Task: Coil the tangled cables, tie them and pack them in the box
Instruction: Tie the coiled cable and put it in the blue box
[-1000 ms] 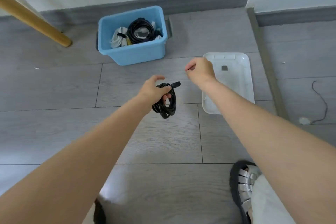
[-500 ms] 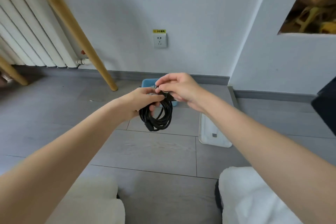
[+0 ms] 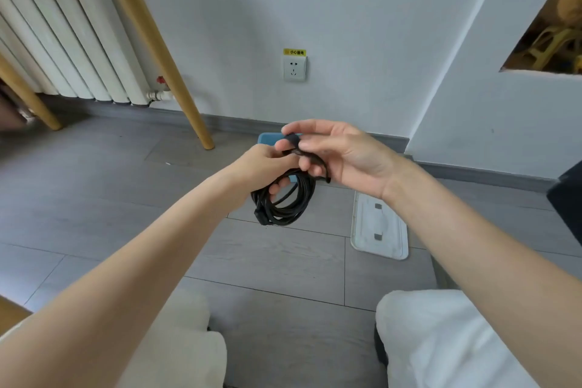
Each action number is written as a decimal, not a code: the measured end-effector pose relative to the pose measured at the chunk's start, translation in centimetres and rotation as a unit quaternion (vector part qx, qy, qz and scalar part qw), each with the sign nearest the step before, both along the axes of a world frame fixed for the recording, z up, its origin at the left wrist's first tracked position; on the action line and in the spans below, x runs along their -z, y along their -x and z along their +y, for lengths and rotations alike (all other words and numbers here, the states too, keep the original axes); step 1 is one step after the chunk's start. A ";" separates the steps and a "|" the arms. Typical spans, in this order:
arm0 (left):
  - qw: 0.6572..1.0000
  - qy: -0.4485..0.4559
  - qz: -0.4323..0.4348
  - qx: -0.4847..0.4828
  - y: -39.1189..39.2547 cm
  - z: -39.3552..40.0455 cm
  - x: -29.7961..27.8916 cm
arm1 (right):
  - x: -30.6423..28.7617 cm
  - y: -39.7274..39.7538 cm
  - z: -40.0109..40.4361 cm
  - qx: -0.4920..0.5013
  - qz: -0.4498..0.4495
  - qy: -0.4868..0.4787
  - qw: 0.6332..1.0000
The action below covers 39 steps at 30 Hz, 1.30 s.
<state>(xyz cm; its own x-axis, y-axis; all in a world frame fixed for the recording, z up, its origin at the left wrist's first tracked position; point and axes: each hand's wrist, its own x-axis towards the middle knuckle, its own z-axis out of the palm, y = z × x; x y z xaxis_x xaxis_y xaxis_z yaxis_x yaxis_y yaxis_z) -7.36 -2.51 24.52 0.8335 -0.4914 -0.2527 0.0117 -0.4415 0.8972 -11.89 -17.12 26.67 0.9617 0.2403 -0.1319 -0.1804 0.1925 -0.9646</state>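
Observation:
A coiled black cable [image 3: 285, 201] hangs in front of me above the floor. My left hand [image 3: 256, 167] grips the top of the coil, fingers curled through its loops. My right hand [image 3: 333, 151] pinches a black strap [image 3: 291, 139] at the top of the coil between thumb and forefinger, palm turned toward me. The blue box [image 3: 271, 138] stands on the floor behind my hands, mostly hidden by them. Its white lid [image 3: 379, 227] lies flat on the floor to the right.
A wooden table leg [image 3: 170, 72] slants down at the left, with a white radiator [image 3: 63, 41] behind it. A wall socket [image 3: 294, 69] sits on the far wall. My knees in white trousers [image 3: 441, 340] fill the bottom edge. Grey floor tiles spread all around.
My head has tilted up from the floor to the wall. My right hand came to the coil, took the strap at its top, and has now turned palm-up.

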 end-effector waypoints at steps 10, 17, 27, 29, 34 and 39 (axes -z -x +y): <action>0.993 0.007 -0.064 -0.094 -1.2 0.4 1.2 | 0.3 0.1 -0.9 0.040 0.048 0.099 0.993; 0.984 0.042 -0.104 -0.139 -1.1 1.1 1.0 | 0.5 0.5 -0.3 0.018 0.052 0.150 0.987; 0.993 0.080 0.011 -0.082 -0.6 0.8 1.2 | 0.8 0.8 -1.4 0.037 0.027 0.193 0.980; 0.996 0.062 -0.003 -0.064 -0.8 1.1 1.3 | 0.9 0.8 -1.8 0.051 0.008 0.271 0.961; 0.997 0.059 0.051 -0.022 -0.6 1.3 1.3 | 1.3 0.8 -2.0 0.072 -0.037 0.376 0.923; 0.982 0.124 0.141 0.013 -0.5 1.5 0.6 | 1.1 0.5 -1.8 0.112 -0.108 0.385 0.910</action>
<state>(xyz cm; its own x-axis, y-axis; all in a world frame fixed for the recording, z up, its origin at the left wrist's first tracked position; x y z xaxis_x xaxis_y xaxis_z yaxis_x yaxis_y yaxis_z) -6.89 -1.00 23.94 0.7339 -0.5868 -0.3422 0.2677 -0.2132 0.9396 -12.41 -18.88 25.56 0.9986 -0.0483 0.0191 -0.0104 -0.5461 -0.8377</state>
